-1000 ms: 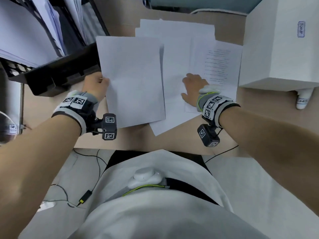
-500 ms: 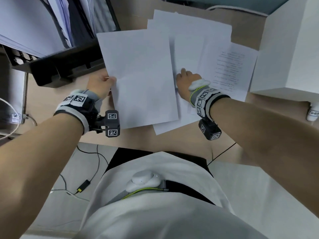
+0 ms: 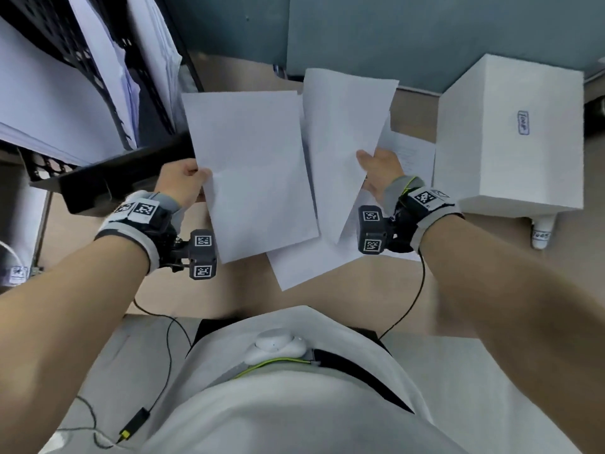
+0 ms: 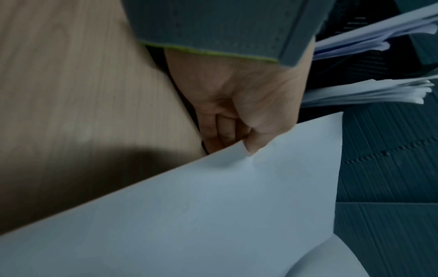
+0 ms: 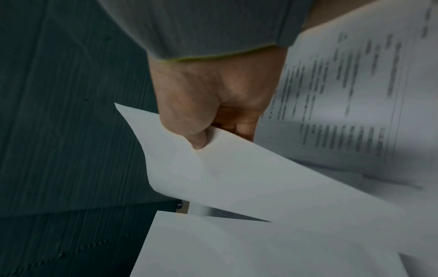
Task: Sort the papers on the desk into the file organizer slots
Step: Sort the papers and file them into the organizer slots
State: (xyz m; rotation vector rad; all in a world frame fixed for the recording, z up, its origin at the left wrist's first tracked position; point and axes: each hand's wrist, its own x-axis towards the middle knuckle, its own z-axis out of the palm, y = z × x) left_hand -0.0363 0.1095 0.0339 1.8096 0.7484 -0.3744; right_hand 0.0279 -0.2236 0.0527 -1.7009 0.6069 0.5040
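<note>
My left hand (image 3: 186, 181) pinches the left edge of a blank white sheet (image 3: 252, 172) held above the desk; the left wrist view shows the thumb on top of that sheet (image 4: 213, 206) and fingers curled beneath. My right hand (image 3: 376, 172) pinches the right edge of a second blank sheet (image 3: 340, 139), lifted and tilted; in the right wrist view its thumb presses that sheet (image 5: 237, 178). More papers lie on the desk below, one blank (image 3: 304, 267) and one printed (image 3: 412, 155). The black file organizer (image 3: 108, 181) stands at the left with papers in its slots.
A large white box (image 3: 510, 132) stands on the desk at the right, with a small white bottle (image 3: 541, 231) by its front edge. A blue partition wall (image 3: 393, 34) runs behind the desk. Cables hang below the wooden desk (image 3: 82, 231) edge.
My right hand, flat on the papers before, now pinches a sheet and has lifted it off the pile. The left hand has kept its sheet and raised it slightly.
</note>
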